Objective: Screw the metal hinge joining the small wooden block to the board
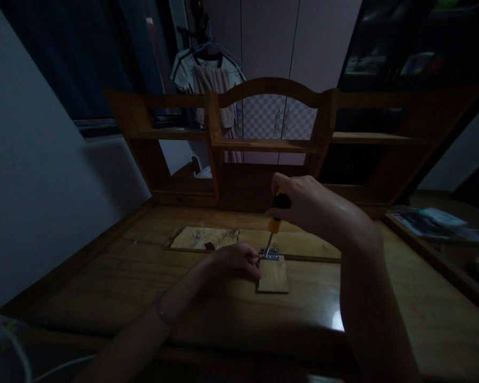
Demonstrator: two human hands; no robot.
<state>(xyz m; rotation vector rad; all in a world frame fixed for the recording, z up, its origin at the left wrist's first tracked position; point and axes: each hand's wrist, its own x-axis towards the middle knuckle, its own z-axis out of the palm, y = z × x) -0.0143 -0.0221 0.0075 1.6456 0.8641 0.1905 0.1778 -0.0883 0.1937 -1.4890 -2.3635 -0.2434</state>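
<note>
My right hand (299,199) grips a screwdriver (274,224) with a yellow and black handle. The screwdriver leans slightly, its shaft pointing down to a metal hinge (272,256). This hinge lies along the far edge of a small square wooden board (273,276) and reaches onto a longer wooden strip (303,244) behind it. Beside the hinge's left end, my left hand (241,260) is closed, fingers curled, the thumb by the small board's left edge. Whatever its fingertips pinch is too small and dark to make out.
All this lies on a wooden desk (143,271). A thin board piece with dark marks (195,238) sits left of the hinge. A wooden shelf unit (269,144) stands along the back. Papers (435,221) lie at the right, and a white cable (64,366) runs at the lower left.
</note>
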